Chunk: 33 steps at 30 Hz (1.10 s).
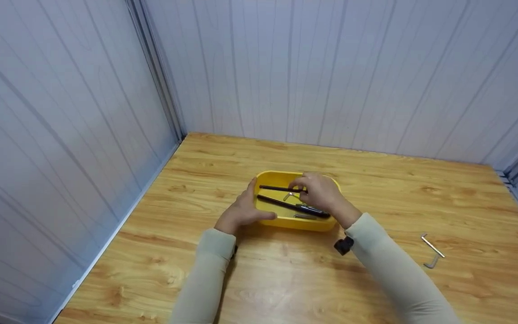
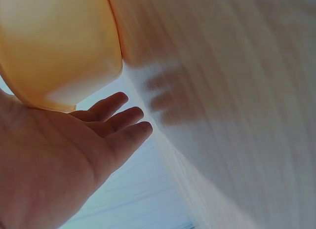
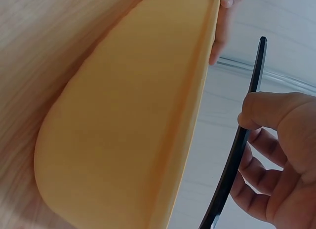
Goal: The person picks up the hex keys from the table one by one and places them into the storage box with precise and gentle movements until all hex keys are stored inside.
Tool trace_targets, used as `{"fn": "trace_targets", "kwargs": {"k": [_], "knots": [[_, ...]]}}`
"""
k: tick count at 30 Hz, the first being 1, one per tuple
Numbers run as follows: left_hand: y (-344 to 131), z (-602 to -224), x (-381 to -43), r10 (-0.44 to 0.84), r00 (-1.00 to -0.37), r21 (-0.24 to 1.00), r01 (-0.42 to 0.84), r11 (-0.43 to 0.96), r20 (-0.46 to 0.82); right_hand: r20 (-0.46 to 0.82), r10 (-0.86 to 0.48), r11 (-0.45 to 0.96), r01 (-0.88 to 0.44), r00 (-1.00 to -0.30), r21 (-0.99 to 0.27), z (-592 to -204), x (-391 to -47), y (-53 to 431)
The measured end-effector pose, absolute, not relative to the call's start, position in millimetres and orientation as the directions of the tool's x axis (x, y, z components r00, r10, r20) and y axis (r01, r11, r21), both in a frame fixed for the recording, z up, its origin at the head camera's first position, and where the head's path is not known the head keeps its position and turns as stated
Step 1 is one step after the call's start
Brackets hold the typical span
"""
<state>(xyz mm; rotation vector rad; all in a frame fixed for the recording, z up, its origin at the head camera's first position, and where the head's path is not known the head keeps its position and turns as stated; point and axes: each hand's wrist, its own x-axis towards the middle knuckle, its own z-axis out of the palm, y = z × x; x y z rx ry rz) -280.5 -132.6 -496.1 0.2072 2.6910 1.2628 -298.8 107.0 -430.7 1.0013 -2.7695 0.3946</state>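
Note:
A yellow plastic bin sits on the wooden table. My left hand rests against its left end, thumb by the near rim; in the left wrist view its fingers stretch out below the bin wall. With thumb and fingertips, my right hand pinches a long black hex key above the rim. Inside the bin lie a second long black hex key, a small silver L-shaped key and other metal pieces, partly hidden by the right hand and wrist.
To the right on the wooden table lie a thin silver L-shaped key and a shorter grey one. White panel walls stand behind the table and at both sides.

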Motion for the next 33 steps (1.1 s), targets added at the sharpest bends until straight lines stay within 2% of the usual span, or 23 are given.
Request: {"fn": "trace_targets", "kwargs": {"k": [8,18,33], "knots": [[-134.6,-494.2,-279.9,0.197,-0.976,0.767,0.059,0.639,-0.09,0.258,-0.617,0.715,-0.666,-0.744,-0.21,-436.2,-299.4,101.3],[-135.6,-495.9,-280.7,0.195,-0.979,0.768,0.079,0.636,-0.061,0.229,-0.599,0.729,-0.641,-0.767,-0.239,-446.1,-301.8,97.3],[-136.0,-493.6,-278.4,0.182,-0.979,0.745,0.051,0.665,-0.096,0.193,-0.592,0.729,-0.623,-0.782,-0.284,-462.6,-305.1,99.7]]}}
